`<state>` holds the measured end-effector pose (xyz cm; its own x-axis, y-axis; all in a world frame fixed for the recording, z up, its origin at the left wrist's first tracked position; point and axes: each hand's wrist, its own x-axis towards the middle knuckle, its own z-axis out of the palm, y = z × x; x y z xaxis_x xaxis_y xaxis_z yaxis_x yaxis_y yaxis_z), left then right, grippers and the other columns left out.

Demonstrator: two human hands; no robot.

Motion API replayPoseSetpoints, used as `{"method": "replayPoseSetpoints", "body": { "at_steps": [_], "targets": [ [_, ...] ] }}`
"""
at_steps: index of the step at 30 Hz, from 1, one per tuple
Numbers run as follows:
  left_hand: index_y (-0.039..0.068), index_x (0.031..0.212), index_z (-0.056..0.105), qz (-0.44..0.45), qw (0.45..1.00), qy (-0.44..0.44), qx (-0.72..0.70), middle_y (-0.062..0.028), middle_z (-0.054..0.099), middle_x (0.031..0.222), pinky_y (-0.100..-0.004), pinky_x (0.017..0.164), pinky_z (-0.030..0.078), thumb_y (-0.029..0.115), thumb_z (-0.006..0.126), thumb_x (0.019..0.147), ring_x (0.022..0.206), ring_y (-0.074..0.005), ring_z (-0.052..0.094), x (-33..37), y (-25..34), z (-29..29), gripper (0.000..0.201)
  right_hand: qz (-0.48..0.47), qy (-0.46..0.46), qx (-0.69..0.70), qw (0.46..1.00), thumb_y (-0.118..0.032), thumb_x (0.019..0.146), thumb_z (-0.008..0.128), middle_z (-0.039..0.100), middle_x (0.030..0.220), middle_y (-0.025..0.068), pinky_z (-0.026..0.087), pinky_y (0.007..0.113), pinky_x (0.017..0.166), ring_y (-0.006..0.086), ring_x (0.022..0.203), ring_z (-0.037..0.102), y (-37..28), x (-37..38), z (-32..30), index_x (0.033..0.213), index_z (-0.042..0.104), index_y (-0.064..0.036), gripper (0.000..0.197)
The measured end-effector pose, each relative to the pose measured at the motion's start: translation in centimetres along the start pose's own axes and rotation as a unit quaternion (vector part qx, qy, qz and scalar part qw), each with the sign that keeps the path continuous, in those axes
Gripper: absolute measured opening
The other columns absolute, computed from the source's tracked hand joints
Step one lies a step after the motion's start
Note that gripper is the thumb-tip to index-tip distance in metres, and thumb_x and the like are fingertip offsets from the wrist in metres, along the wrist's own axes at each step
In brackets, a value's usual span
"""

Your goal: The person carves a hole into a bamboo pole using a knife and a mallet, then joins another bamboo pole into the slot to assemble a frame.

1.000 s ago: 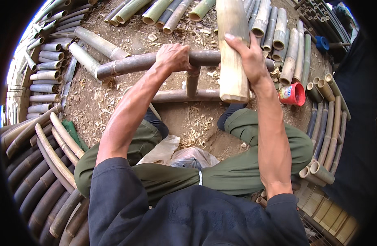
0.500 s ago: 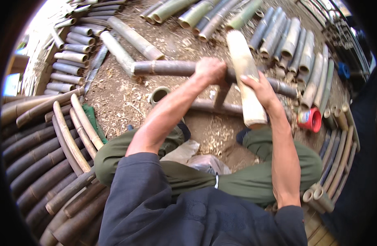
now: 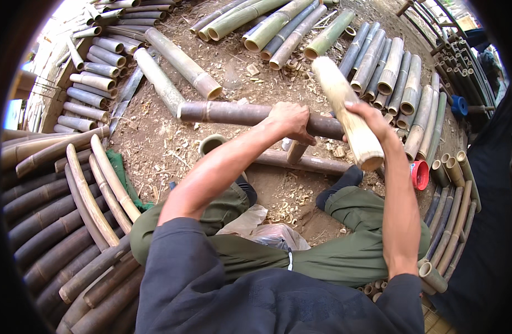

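My left hand (image 3: 291, 119) is closed over a dark brown bamboo pole (image 3: 222, 112) that lies crosswise in front of me. Below that hand a short brown upright piece (image 3: 296, 151) stands between this pole and a lower bamboo pole (image 3: 322, 164); how they join is hidden. My right hand (image 3: 370, 118) grips a thick, pale length of wood (image 3: 345, 106) around its middle. The wood is tilted, its cut end toward me, and it passes over the right part of the dark pole. Left of the lower pole is an open bamboo tube (image 3: 211, 143).
Shavings litter the dirt floor (image 3: 172, 156). Dark poles (image 3: 55, 228) are stacked at my left, and cut bamboo tubes (image 3: 389, 67) lie in rows at the far right. A red plastic container (image 3: 419, 175) sits beyond my right forearm. A plastic bag (image 3: 278, 238) lies between my legs.
My right hand and the pale wood have moved to the right, and the wood's near end has swung right. The left hand stays on the dark pole. The whole view has shifted slightly.
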<state>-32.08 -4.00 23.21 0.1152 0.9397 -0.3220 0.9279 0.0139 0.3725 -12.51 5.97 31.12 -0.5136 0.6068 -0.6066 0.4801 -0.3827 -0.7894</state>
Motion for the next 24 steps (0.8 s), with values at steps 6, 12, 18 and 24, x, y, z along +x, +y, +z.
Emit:
{"method": "replayPoseSetpoints", "body": {
  "at_steps": [6,12,18,24],
  "targets": [
    [-0.001,0.112,0.053,0.108,0.989,-0.1,0.01,-0.0198,0.069,0.089,-0.0466,0.065,0.058,0.031,0.073,0.078,0.082,-0.0359,0.07,-5.3,0.7,0.1,0.051,-0.116,0.236,-0.229,0.937,-0.034,0.077,0.08,0.066,0.107,0.0214,0.056,0.038,0.072,0.0269,0.085,0.068,-4.5,13.2,-0.5,0.133,0.044,0.0091,0.079],
    [-0.002,0.116,0.057,0.208,0.949,-0.213,-0.101,-0.0218,0.069,0.101,-0.0461,0.079,0.056,0.041,0.084,0.067,0.097,-0.0345,0.069,-6.0,2.0,2.1,0.071,-0.238,0.372,-0.133,0.887,-0.029,0.078,0.08,0.061,0.121,0.0265,0.052,0.04,0.091,0.0352,0.107,0.064,0.4,27.0,-11.0,0.134,0.043,0.0101,0.078],
    [-0.003,0.118,0.061,-0.257,0.926,0.204,-0.187,-0.0253,0.068,0.097,-0.0442,0.08,0.055,0.057,0.074,0.079,0.09,-0.0351,0.068,-1.2,-16.5,3.3,0.073,-0.159,-0.205,-0.438,0.861,-0.054,0.076,0.077,0.049,0.138,0.0245,0.037,0.047,0.108,0.0408,0.129,0.046,4.4,12.8,0.5,0.134,0.049,0.0003,0.084],
    [-0.012,0.144,0.018,-0.617,0.633,0.271,-0.381,-0.0295,0.053,0.128,-0.0459,0.098,0.05,0.062,0.085,0.06,0.113,-0.0376,0.059,0.9,-36.1,6.2,0.13,-0.134,-0.343,-0.575,0.731,-0.047,0.071,0.08,0.05,0.126,0.024,0.045,0.052,0.097,0.0421,0.113,0.054,10.9,-5.1,2.7,0.152,0.022,-0.008,0.107]
  ]
}}
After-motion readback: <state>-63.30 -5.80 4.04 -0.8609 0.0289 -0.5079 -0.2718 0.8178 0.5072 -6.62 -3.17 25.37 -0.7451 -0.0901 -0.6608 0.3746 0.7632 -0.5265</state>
